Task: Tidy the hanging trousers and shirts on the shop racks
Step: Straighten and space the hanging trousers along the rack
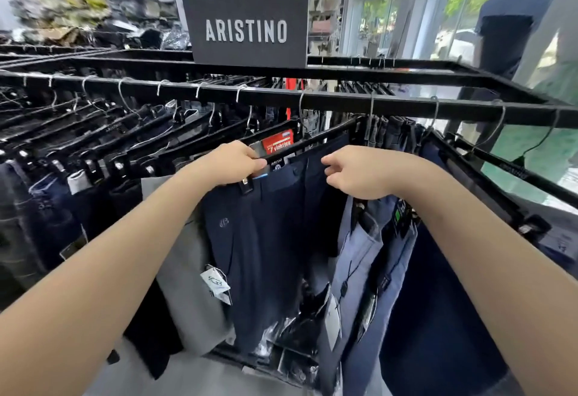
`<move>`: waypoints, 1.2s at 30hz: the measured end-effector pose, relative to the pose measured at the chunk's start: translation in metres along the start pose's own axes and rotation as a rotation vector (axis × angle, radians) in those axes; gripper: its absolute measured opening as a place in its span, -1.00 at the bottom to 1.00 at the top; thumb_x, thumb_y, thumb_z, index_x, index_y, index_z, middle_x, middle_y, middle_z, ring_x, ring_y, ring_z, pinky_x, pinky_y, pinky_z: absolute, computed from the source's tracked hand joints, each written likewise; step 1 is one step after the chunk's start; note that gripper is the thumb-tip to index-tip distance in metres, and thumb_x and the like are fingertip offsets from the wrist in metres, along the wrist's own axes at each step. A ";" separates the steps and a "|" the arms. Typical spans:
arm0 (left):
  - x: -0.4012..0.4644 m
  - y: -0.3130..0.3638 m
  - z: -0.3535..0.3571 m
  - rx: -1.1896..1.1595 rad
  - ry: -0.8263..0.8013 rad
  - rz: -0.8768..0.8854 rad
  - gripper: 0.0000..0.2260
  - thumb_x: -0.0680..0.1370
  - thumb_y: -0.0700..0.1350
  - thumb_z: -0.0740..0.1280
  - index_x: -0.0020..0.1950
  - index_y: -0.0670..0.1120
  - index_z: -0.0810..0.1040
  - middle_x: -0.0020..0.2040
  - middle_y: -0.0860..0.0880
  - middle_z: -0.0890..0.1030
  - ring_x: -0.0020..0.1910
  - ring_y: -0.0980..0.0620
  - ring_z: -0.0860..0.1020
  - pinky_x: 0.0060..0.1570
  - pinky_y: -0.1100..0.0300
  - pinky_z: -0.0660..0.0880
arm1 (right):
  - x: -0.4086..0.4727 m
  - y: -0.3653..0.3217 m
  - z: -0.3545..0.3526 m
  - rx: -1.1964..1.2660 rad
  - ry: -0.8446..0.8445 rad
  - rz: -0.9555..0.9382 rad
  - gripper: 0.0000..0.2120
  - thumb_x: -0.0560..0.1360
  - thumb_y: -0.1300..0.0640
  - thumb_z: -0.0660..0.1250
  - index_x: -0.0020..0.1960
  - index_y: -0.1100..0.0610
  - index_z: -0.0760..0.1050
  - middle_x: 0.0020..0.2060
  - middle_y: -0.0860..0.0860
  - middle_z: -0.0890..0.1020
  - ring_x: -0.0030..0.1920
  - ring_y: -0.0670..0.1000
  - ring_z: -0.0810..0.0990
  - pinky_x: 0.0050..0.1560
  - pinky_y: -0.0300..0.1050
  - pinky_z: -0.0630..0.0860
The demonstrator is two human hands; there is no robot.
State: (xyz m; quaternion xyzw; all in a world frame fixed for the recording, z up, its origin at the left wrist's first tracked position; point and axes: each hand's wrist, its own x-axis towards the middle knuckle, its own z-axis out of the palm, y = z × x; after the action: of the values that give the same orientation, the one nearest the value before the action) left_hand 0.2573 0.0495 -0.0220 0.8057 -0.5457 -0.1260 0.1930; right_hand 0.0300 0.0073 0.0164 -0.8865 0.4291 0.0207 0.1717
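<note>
A pair of navy trousers (pixel 266 239) hangs from a black clip hanger (pixel 312 142) on the black rack rail (pixel 344 103). My left hand (pixel 228 162) grips the waistband at the hanger's left clip, beside a red tag (pixel 278 142). My right hand (pixel 356 173) has curled fingers at the right side of the same waistband; whether it holds the cloth is unclear. Grey trousers (pixel 184 270) hang to the left and lighter blue trousers (pixel 369 270) to the right.
Several dark trousers on clip hangers (pixel 93 151) fill the rail to the left. A black brand sign (pixel 247 28) stands on top of the rack. More navy trousers (pixel 438 301) hang at the right corner. A mannequin in a dark shirt (pixel 506 26) stands by the window.
</note>
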 end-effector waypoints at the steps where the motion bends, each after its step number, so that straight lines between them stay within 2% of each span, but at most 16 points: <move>1: -0.005 0.003 0.001 -0.004 0.000 0.004 -0.64 0.58 0.09 0.24 -0.02 -0.20 0.62 -0.22 -0.09 0.56 -0.25 -0.01 0.47 -0.26 0.20 0.36 | 0.000 0.001 -0.001 0.006 -0.001 0.004 -0.63 0.58 0.25 0.10 0.36 0.32 0.37 0.26 0.23 0.54 0.28 0.23 0.51 0.32 0.22 0.42; 3: -0.019 0.011 0.007 0.025 -0.001 0.031 -0.65 0.59 0.09 0.23 -0.06 -0.17 0.63 -0.28 -0.06 0.54 -0.32 0.04 0.46 -0.34 0.24 0.34 | -0.001 -0.001 0.000 0.005 0.007 0.005 -0.62 0.59 0.25 0.10 0.38 0.31 0.36 0.28 0.22 0.53 0.29 0.22 0.50 0.32 0.19 0.41; 6: -0.039 0.028 0.021 -0.039 0.005 0.057 -0.66 0.60 0.11 0.20 -0.07 -0.09 0.64 -0.41 0.02 0.48 -0.39 0.07 0.46 -0.42 0.25 0.34 | -0.003 -0.011 0.000 -0.026 0.004 -0.039 -0.51 0.61 0.24 0.07 0.54 0.12 0.21 0.44 0.09 0.39 0.37 0.12 0.42 0.33 -0.07 0.38; 8: -0.047 0.037 0.027 -0.080 0.025 0.098 -0.62 0.63 0.10 0.12 0.05 -0.12 0.62 -0.39 0.01 0.49 -0.29 0.02 0.53 -0.32 0.20 0.42 | -0.004 -0.020 -0.001 -0.048 -0.006 -0.091 -0.42 0.61 0.24 0.06 0.58 -0.07 0.09 0.49 0.03 0.33 0.38 0.06 0.42 0.15 -0.20 0.40; 10: -0.051 0.045 0.030 -0.104 0.011 0.131 -0.66 0.67 0.00 0.04 0.25 -0.16 0.46 -0.35 0.00 0.44 -0.17 -0.12 0.57 -0.14 0.07 0.47 | -0.002 -0.026 0.000 -0.064 -0.003 -0.122 -0.37 0.58 0.26 0.05 0.56 -0.18 0.08 0.41 0.06 0.43 0.14 0.06 0.56 -0.05 -0.16 0.45; 12: -0.052 0.043 0.023 -0.183 -0.015 0.164 -0.64 0.67 0.05 0.03 0.15 -0.14 0.51 -0.31 -0.03 0.52 -0.22 -0.10 0.58 -0.14 0.06 0.50 | 0.000 -0.031 0.002 -0.104 -0.001 -0.122 -0.35 0.56 0.30 0.05 0.56 -0.16 0.09 0.41 0.07 0.42 0.03 0.05 0.52 -0.07 -0.15 0.44; 13: -0.050 0.038 0.016 -0.214 0.018 0.174 -0.58 0.66 0.10 0.04 0.02 -0.14 0.57 -0.27 -0.06 0.60 -0.23 -0.06 0.59 -0.15 0.10 0.50 | 0.001 -0.034 0.003 -0.128 -0.005 -0.116 -0.34 0.55 0.31 0.04 0.57 -0.13 0.10 0.45 0.07 0.38 0.11 0.06 0.49 -0.01 -0.16 0.41; 15: -0.041 0.021 -0.003 -0.104 0.225 0.188 -0.60 0.63 0.04 0.11 -0.10 -0.18 0.62 -0.19 -0.11 0.66 -0.25 -0.03 0.57 -0.22 0.17 0.44 | 0.003 -0.038 0.005 -0.139 -0.006 -0.089 -0.36 0.54 0.33 0.03 0.56 -0.07 0.16 0.48 0.07 0.34 0.27 0.12 0.44 0.05 -0.18 0.41; 16: -0.036 0.010 -0.013 -0.005 0.337 0.213 -0.67 0.61 -0.02 0.15 -0.09 -0.18 0.62 -0.16 -0.12 0.66 -0.26 -0.01 0.55 -0.26 0.21 0.42 | 0.004 -0.040 0.005 -0.130 0.005 -0.063 -0.39 0.54 0.34 0.03 0.55 -0.02 0.21 0.46 0.09 0.37 0.24 0.13 0.45 -0.03 -0.23 0.42; 18: -0.026 -0.013 -0.036 0.153 0.429 0.217 -0.76 0.58 -0.09 0.20 0.03 -0.15 0.62 -0.04 -0.10 0.64 -0.12 -0.02 0.55 -0.12 0.17 0.49 | 0.005 -0.045 0.005 -0.125 0.030 0.010 -0.48 0.54 0.34 0.04 0.47 0.12 0.36 0.38 0.14 0.46 0.17 0.16 0.50 -0.12 -0.22 0.42; 20: -0.014 -0.031 -0.050 0.253 0.312 0.132 -0.73 0.58 -0.02 0.25 0.17 -0.11 0.59 0.07 -0.10 0.62 0.05 -0.07 0.55 0.05 0.09 0.51 | 0.008 -0.047 0.006 -0.129 0.039 0.075 -0.57 0.53 0.33 0.07 0.35 0.24 0.46 0.26 0.18 0.54 0.17 0.19 0.53 0.01 -0.11 0.47; 22: -0.008 -0.041 -0.054 0.285 0.129 0.067 -0.66 0.55 0.08 0.31 0.23 -0.09 0.59 0.12 -0.09 0.63 0.12 -0.06 0.56 0.11 0.13 0.49 | 0.012 -0.047 0.006 -0.120 0.065 0.119 -0.65 0.55 0.27 0.12 0.26 0.25 0.53 0.14 0.19 0.59 0.14 0.20 0.56 0.07 -0.05 0.50; 27: 0.004 -0.059 -0.050 0.223 0.008 0.103 -0.70 0.57 0.03 0.26 0.22 -0.06 0.61 0.10 -0.10 0.65 0.09 -0.06 0.56 0.04 0.19 0.46 | 0.017 -0.050 0.004 -0.116 0.088 0.244 -0.72 0.55 0.20 0.17 0.16 0.23 0.57 0.07 0.20 0.61 0.12 0.21 0.57 0.06 -0.05 0.50; 30: 0.012 -0.062 -0.047 0.127 -0.030 0.127 -0.73 0.52 0.05 0.29 0.10 -0.03 0.66 -0.01 -0.07 0.67 -0.10 0.01 0.56 -0.16 0.27 0.48 | 0.012 -0.056 0.004 -0.113 0.095 0.335 -0.71 0.56 0.21 0.16 0.17 0.23 0.56 0.10 0.20 0.60 0.15 0.22 0.56 0.07 -0.06 0.48; 33: 0.015 -0.059 -0.036 -0.140 -0.119 0.132 -0.62 0.53 0.12 0.30 -0.01 -0.20 0.63 -0.28 -0.12 0.59 -0.39 0.00 0.57 -0.41 0.35 0.47 | 0.016 -0.069 0.007 -0.139 0.148 0.376 -0.72 0.56 0.19 0.11 0.11 0.22 0.56 0.13 0.19 0.58 0.08 0.20 0.56 0.11 -0.07 0.51; 36: 0.016 -0.049 -0.021 -0.632 -0.320 0.008 -0.53 0.61 0.14 0.16 0.16 -0.27 0.52 -0.21 -0.14 0.55 -0.49 -0.04 0.54 -0.45 0.22 0.54 | 0.031 -0.088 0.017 -0.058 0.461 0.256 -0.74 0.56 0.02 0.17 0.04 0.17 0.52 -0.01 0.12 0.61 -0.05 0.12 0.56 0.01 0.00 0.56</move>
State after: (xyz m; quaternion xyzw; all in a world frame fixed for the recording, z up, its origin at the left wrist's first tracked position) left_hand 0.3127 0.0549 -0.0257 0.6740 -0.5063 -0.4125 0.3453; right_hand 0.1193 0.0401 0.0199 -0.8110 0.5647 -0.1479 0.0401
